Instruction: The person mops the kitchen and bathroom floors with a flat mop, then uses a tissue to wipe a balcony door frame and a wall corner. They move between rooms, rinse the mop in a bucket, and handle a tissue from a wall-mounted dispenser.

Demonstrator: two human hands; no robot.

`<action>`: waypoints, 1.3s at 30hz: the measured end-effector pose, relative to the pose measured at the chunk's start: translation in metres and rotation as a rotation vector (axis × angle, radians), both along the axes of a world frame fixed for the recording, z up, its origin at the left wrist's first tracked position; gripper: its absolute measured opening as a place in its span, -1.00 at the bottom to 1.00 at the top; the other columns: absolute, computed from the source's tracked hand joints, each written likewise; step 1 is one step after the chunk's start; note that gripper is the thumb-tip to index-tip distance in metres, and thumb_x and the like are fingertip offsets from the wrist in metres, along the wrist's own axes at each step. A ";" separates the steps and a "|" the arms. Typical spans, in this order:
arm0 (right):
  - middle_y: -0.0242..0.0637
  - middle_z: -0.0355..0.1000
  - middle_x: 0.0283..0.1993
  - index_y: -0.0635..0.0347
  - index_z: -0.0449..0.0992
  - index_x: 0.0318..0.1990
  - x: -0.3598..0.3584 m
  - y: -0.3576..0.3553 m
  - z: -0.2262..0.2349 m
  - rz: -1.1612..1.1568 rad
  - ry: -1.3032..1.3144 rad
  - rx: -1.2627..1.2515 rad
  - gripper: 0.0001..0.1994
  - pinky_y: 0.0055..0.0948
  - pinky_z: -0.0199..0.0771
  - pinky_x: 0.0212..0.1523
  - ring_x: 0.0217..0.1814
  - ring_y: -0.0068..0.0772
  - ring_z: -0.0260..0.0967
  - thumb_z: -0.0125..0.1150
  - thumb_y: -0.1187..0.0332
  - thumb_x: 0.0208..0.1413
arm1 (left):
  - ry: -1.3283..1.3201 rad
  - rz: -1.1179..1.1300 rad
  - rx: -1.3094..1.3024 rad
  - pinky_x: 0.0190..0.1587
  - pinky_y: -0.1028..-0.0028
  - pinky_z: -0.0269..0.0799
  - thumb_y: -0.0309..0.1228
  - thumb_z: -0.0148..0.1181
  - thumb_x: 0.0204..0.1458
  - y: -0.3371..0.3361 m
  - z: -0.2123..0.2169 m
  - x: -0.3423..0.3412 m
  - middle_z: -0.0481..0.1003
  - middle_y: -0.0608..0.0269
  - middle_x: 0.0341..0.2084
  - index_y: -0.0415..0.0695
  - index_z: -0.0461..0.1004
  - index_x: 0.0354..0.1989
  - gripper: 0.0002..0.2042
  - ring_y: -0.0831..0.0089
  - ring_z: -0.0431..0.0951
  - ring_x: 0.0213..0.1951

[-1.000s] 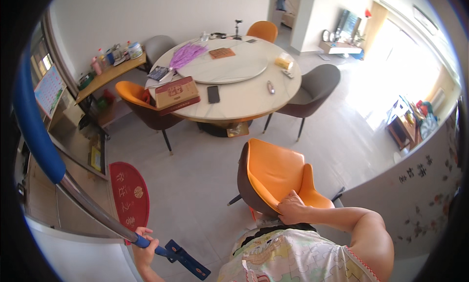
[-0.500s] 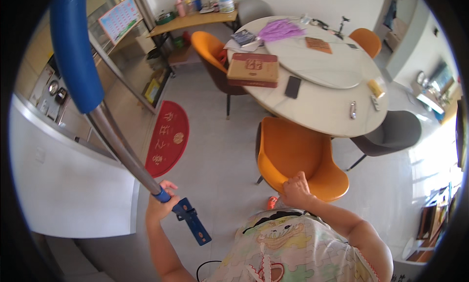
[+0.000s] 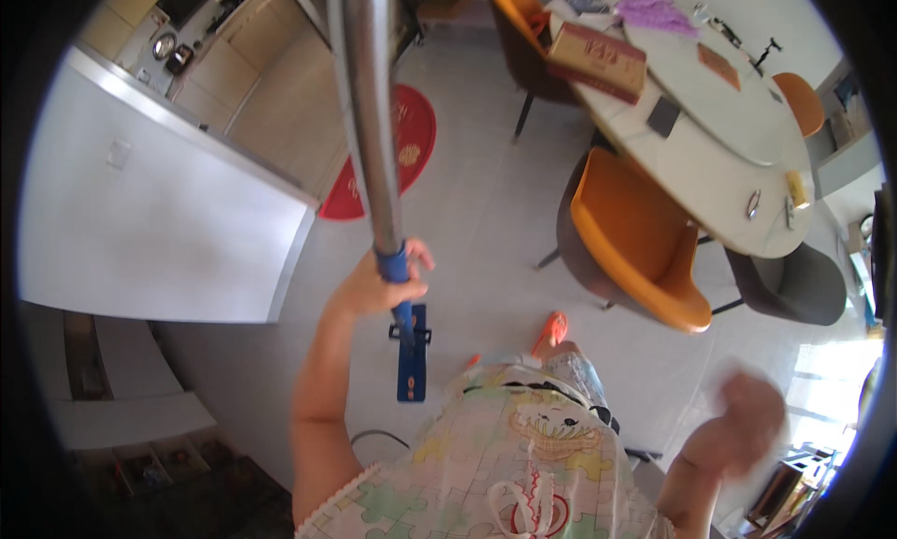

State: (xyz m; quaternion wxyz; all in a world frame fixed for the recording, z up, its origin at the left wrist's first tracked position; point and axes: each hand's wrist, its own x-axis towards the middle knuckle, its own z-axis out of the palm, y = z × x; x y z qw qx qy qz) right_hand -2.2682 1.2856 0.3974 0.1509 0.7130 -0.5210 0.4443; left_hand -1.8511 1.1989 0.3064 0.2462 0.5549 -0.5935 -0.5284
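Note:
Wrapped round the blue collar at the lower end of a metal mop pole (image 3: 374,137), my left hand (image 3: 366,285) holds the flat mop. The pole rises toward the top of the view, and its upper end is out of frame. Just below my left hand hangs the narrow blue mop head plate (image 3: 411,366), with no cloth seen on it. My right hand (image 3: 750,418) is out to the right, smeared by motion, so its fingers do not show clearly. It touches none of the furniture, as far as I can see.
An orange chair (image 3: 635,231) stands by the round white table (image 3: 719,189), which bears a red-and-tan box (image 3: 598,61) and a phone (image 3: 663,117). A grey chair (image 3: 794,282) is farther right. A red mat (image 3: 411,133) lies behind the pole; a white partition (image 3: 177,193) stands left.
The mop pole has swung from a leftward slant to nearly upright in view. My right hand has left the orange chair's edge and moved right. My view has turned, shifting the table rightward.

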 end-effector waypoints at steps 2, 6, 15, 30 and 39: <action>-0.25 0.43 -0.39 0.35 0.42 -0.33 -0.001 0.057 0.010 0.032 -0.213 -0.146 -0.81 -0.46 0.31 -0.34 -0.50 -0.45 0.30 0.04 0.38 -0.02 | 0.061 -0.082 -0.019 -0.45 0.65 0.21 -0.51 0.20 -0.19 0.001 -0.003 0.006 0.36 0.47 -0.65 -0.16 0.36 -0.29 -0.76 0.73 0.35 -0.53; -0.26 0.43 -0.39 0.35 0.42 -0.32 0.002 0.127 0.029 0.236 -0.466 -0.033 -0.81 -0.46 0.31 -0.34 -0.50 -0.45 0.30 0.04 0.38 -0.02 | 0.080 -0.204 0.030 -0.44 0.64 0.22 -0.51 0.20 -0.22 0.006 0.002 0.010 0.36 0.45 -0.69 -0.15 0.37 -0.30 -0.75 0.71 0.36 -0.56; -0.27 0.42 -0.39 0.34 0.41 -0.29 -0.017 0.290 -0.014 -0.382 -0.605 0.263 -0.80 -0.45 0.31 -0.33 -0.49 -0.46 0.29 0.03 0.37 0.00 | 0.095 -0.437 0.062 -0.50 0.68 0.25 -0.56 0.20 -0.23 0.030 0.045 -0.063 0.34 0.44 -0.72 -0.16 0.35 -0.25 -0.70 0.70 0.36 -0.62; -0.29 0.41 -0.40 0.33 0.40 -0.25 -0.112 0.561 -0.133 -1.135 -1.145 0.667 -0.78 -0.45 0.31 -0.32 -0.49 -0.48 0.28 0.01 0.35 0.03 | 0.104 -0.878 0.083 -0.50 0.66 0.16 -0.54 0.19 -0.26 0.138 0.131 -0.367 0.32 0.48 -0.74 -0.16 0.35 -0.27 -0.70 0.73 0.30 -0.62; -0.30 0.40 -0.40 0.32 0.39 -0.22 -0.210 0.625 -0.075 -0.774 -0.940 0.399 -0.77 -0.45 0.31 -0.32 -0.49 -0.48 0.27 0.00 0.34 0.05 | 0.179 -1.152 -0.024 -0.45 0.65 0.23 -0.47 0.22 -0.32 0.306 0.127 -0.512 0.36 0.41 -0.71 -0.11 0.36 -0.26 -0.66 0.67 0.38 -0.59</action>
